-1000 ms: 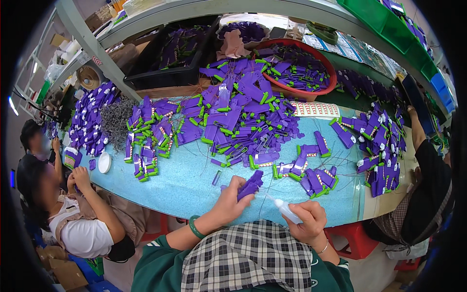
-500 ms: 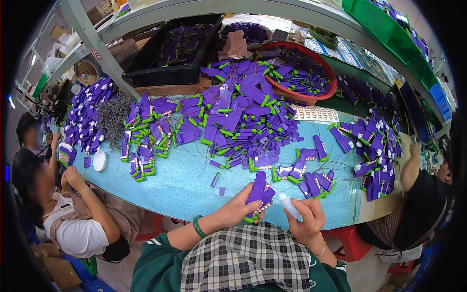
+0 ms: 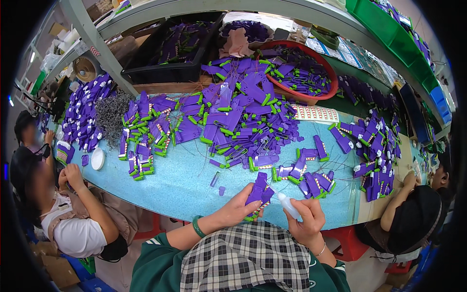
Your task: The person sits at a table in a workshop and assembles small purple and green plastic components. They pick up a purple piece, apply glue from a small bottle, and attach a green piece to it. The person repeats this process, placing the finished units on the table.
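Observation:
My left hand point(image 3: 238, 207) is closed on a purple plastic part point(image 3: 260, 189) with green ends and a red-and-white striped strip, held just above the table's near edge. In my right hand point(image 3: 307, 218) is a small translucent squeeze bottle point(image 3: 290, 206), its fine tip pointing at the part's right side. Whether the tip touches cannot be made out. Beyond my hands lies a small group of similar purple-and-green parts point(image 3: 296, 170) with thin wires. A small clear strip point(image 3: 214, 179) and a little purple piece point(image 3: 222, 191) rest to the left.
A large heap of purple parts point(image 3: 243, 112) covers the middle, with a red basin point(image 3: 333, 80) and a black tray point(image 3: 165, 75) behind. Grey springy bits point(image 3: 113, 119) and a white lid point(image 3: 98, 158) are at left; a sticker sheet point(image 3: 316, 113) lies behind. Co-workers sit at both sides.
My hands, the part and the bottle stay almost still. The co-worker at right has lowered an arm and leaned in toward the table.

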A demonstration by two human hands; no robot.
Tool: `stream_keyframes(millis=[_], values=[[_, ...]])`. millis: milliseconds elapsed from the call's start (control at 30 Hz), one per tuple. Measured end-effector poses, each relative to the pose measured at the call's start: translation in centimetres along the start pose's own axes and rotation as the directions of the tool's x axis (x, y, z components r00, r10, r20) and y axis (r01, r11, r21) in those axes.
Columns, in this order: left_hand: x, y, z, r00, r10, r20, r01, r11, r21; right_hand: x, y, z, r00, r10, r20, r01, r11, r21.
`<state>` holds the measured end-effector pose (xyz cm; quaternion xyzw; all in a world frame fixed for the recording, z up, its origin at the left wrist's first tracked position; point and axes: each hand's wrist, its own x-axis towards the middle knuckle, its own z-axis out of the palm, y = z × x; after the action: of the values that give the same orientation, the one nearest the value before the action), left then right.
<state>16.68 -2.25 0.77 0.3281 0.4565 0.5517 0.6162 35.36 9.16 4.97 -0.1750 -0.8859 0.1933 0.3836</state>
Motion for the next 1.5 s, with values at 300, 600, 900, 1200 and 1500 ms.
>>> stream_keyframes(millis=[300, 600, 900, 1200, 1500], values=[[0.0, -1.4, 0.0, 0.999, 0.054, -0.001, -0.053, 0.994, 0.100, 0.2, 0.2, 0.0, 0.999, -0.050, -0.012, 0.050, 0.999, -0.002], [0.8, -2.1, 1.1, 0.988, 0.114, -0.100, -0.084, 0.960, 0.267, -0.2, -0.1, -0.1, 0.999, -0.051, -0.010, 0.051, 0.999, 0.010], [1.1, -3.3, 0.7, 0.965, 0.248, -0.082, -0.175, 0.847, 0.503, 0.1, -0.3, -0.1, 0.999, -0.049, -0.005, 0.049, 0.999, -0.001], [1.0, -2.0, 0.2, 0.982, 0.120, -0.145, -0.147, 0.970, -0.195, -0.1, -0.4, -0.4, 0.998, -0.052, -0.021, 0.052, 0.999, -0.007], [0.8, -1.8, 0.2, 0.960, 0.208, -0.187, -0.247, 0.944, -0.220, 0.0, -0.1, 0.0, 1.000, -0.027, -0.009, 0.027, 1.000, -0.003]])
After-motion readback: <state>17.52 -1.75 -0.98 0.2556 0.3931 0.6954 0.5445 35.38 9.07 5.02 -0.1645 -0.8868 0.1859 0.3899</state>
